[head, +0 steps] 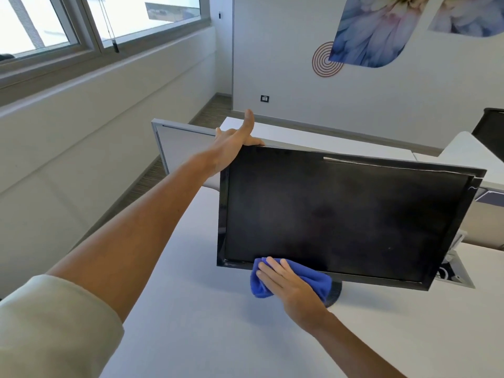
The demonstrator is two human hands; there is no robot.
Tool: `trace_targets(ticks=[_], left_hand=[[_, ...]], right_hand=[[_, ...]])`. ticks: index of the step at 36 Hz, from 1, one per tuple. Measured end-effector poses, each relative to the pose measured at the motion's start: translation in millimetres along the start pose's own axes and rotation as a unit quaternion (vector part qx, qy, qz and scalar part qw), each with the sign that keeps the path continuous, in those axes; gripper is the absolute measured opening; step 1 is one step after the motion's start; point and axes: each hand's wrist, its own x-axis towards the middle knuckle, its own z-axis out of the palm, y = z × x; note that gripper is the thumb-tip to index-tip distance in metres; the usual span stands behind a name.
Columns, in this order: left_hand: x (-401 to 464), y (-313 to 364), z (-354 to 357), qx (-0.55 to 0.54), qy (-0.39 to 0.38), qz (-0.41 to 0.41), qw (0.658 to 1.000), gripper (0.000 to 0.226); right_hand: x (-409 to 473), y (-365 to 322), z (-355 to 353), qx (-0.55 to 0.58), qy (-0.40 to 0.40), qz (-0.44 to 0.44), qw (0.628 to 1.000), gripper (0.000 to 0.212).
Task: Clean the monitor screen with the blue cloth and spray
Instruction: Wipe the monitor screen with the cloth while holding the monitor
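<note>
At the far left of my view, beyond my pale sleeve (54, 323), a window (81, 25) runs along the wall, and my left arm reaches forward from there to the monitor (346, 214). My left hand (231, 148) grips its top left corner, fingers curled over the back edge and out of sight, thumb raised clear above the frame; it holds the monitor steady and carries nothing else. The monitor stands on the white desk (191, 323), its dark screen tipped and facing me, its long axis running from the corner I hold away to my right, where the far end sits lower in my view. Just below the lower left part of the screen, my right hand (289, 285) lies flat with fingers spread and pressed on the blue cloth (313, 279), which is bunched against the bottom edge of the frame, touching it. So the screen lies above and mostly to the right of the cloth, and my right hand is the one placed to sweep it. I judge the wiping to be underway along the bottom strip, with the natural stroke running rightward along that long axis while my left hand braces against the push. I cannot see the spray anywhere.
</note>
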Motion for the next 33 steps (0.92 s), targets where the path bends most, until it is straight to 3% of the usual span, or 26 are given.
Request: trace_targets(ticks=[1,4,11,16,21,27,33], left_hand=[[0.0,-0.4,-0.2,0.002,0.000,0.000,1.000,0.112],[-0.7,-1.1,0.2,0.003,0.002,0.002,1.000,0.109],[-2.1,-1.6,0.1,0.001,0.003,0.007,1.000,0.103],[2.6,-0.4,0.9,0.016,-0.001,0.018,1.000,0.104],[5.2,-4.8,1.0,0.021,-0.007,0.021,1.000,0.105],[5.4,-9.2,-1.6,0.015,-0.009,0.014,1.000,0.106],[6.1,-9.5,-2.0,0.023,-0.013,0.020,0.999,0.111]], right_hand=[[12.4,-4.0,0.9,0.031,-0.018,-0.019,0.999,0.053],[45.6,-13.0,-8.9,0.056,-0.029,-0.076,0.995,0.076],[94.3,-12.8,-13.4,0.037,-0.002,-0.173,0.984,0.052],[141.3,-2.3,-40.2,0.042,0.091,-0.130,0.986,0.046],[153.1,-3.8,-49.1,0.037,0.107,-0.066,0.991,0.048],[119.5,-32.0,-23.4,-0.026,0.044,-0.155,0.987,0.044],[101.3,-25.7,-25.0,-0.020,-0.033,-0.162,0.986,0.047]])
